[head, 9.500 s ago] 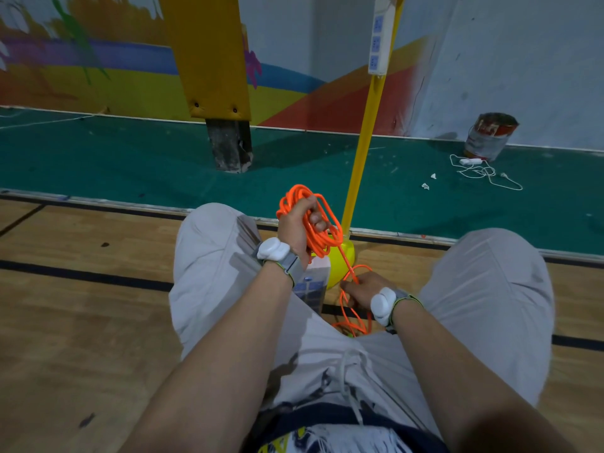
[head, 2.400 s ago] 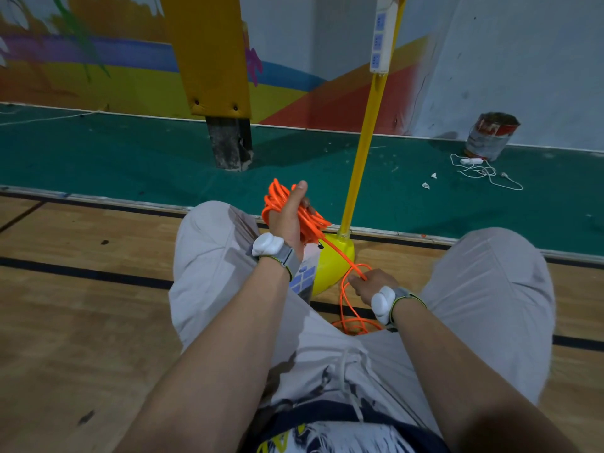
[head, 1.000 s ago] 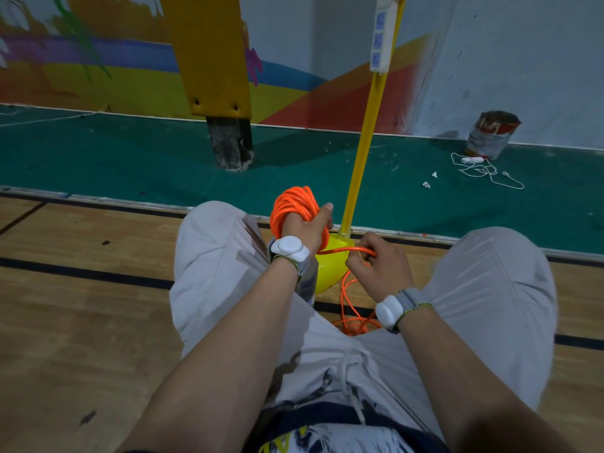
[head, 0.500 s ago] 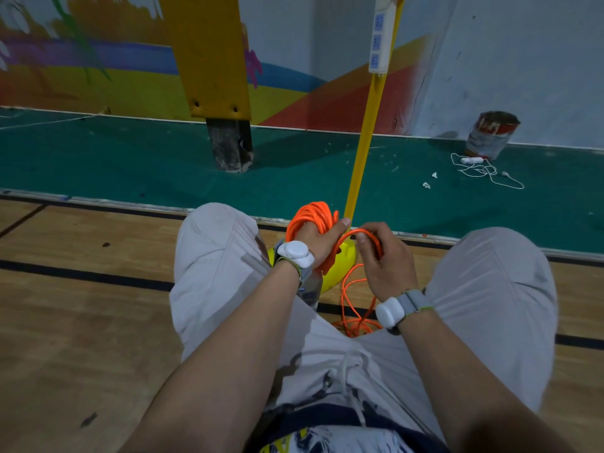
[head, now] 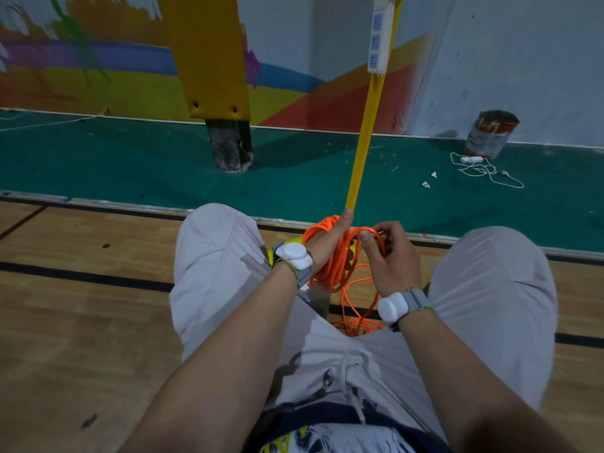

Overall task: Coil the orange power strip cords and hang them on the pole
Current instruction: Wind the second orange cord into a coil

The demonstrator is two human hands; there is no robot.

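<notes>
A thin, bright orange power cord (head: 333, 266) is gathered into a bundle of many tight loops around the left hand (head: 323, 243). That hand holds the coil with its thumb pointing straight up; its fingers are hidden behind the loops. The right hand (head: 392, 259) is just beside it, thumb and curled fingers pinching one arched loop at the top of the bundle. From the coil a few loose strands drop to the wooden floor (head: 81, 305) and lie in a small tangle between the person's thighs. A pale grey socket block (head: 315, 299) shows under the left wrist, partly covered.

Both hands are low between the two bent knees in light grey trousers, which wall them in on either side. The slim yellow pole (head: 362, 142) rises just beyond the hands, leaning slightly right, on a yellow-green base (head: 351, 255) that peeks out behind the coil. A white power strip (head: 377, 34) hangs high on the pole.

Past the knees a pale edge strip divides the wood from a green floor band (head: 130, 165) that runs to the painted wall. On that band stand a yellow padded post (head: 209, 53) to the left of the pole and a dented paint can (head: 492, 134) far right, with a thin white cable (head: 483, 168) in front of it.
</notes>
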